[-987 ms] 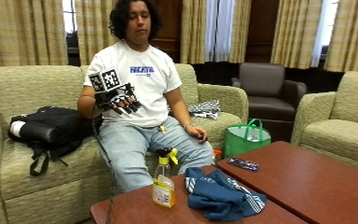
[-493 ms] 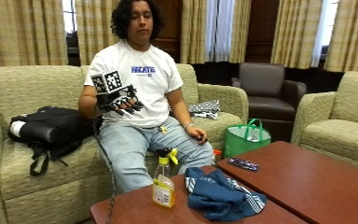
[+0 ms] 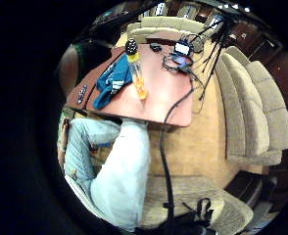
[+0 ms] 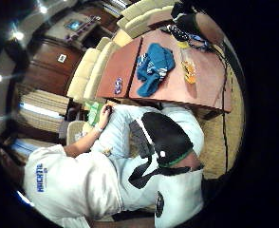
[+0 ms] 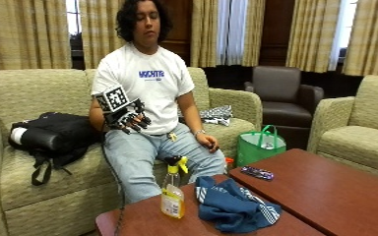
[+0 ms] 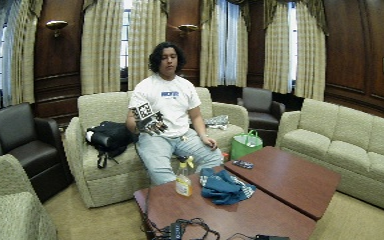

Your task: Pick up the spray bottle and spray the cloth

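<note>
Spray bottle [image 5: 173, 194] stands upright near the table [image 5: 346, 191] corner closest to you, long axis vertical, trigger head at top, yellow liquid low in the body. The blue cloth [image 5: 234, 205] lies bunched just beside it along the same near edge, touching or almost, can't tell which. Your gloved right hand [image 5: 125, 117] is raised at chest height, well apart from both, fingers loosely curled and holding nothing. The bottle lies forward and down from that hand, across your knees, so I judge the reach goes out over the table edge and down onto the bottle's neck. Your bare left hand [image 5: 208, 143] rests on your thigh; it looks nearer the cloth side, but the task belongs to the gloved one. Nothing started yet by my read: bottle untouched, cloth unsprayed. The little-finger palm view shows the bottle [image 3: 136, 73] from above with the cloth [image 3: 108, 84] at its side, plus cables on the far end of the table that the close outside view cuts off. The thumb-side palm view adds a small dark object [image 4: 118, 86] beyond the cloth.
</note>
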The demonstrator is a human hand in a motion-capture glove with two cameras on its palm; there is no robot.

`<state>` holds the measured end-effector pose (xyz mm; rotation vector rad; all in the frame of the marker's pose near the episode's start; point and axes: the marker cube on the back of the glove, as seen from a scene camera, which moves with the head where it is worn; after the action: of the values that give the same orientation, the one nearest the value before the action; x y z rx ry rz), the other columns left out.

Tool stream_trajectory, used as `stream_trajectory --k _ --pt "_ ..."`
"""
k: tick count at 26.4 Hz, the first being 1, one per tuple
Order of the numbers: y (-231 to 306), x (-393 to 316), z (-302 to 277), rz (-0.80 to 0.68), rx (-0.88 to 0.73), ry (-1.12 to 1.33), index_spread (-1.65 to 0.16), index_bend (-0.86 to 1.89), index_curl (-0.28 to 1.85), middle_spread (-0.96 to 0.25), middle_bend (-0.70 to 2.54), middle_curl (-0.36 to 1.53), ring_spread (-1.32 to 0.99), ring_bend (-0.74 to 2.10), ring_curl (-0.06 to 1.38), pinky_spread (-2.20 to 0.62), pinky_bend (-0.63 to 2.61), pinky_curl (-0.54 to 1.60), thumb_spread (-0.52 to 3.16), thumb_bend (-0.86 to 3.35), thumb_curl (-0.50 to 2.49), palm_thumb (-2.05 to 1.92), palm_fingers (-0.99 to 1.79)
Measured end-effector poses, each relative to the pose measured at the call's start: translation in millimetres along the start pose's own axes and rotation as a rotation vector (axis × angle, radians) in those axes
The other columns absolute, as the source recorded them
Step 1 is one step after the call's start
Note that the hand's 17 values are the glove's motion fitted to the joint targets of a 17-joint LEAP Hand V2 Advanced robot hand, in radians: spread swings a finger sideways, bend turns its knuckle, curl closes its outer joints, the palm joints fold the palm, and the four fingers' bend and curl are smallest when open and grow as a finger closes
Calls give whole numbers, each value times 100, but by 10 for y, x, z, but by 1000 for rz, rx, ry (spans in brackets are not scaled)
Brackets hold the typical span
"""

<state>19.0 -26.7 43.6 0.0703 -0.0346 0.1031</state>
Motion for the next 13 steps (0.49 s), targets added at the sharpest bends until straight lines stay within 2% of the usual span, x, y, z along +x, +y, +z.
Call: stream_trajectory --k 13 --pt "-42 112 442 62 30 76 -40 15 31 -13 18 28 -16 27 29 15 28 30 113 3 25 52 59"
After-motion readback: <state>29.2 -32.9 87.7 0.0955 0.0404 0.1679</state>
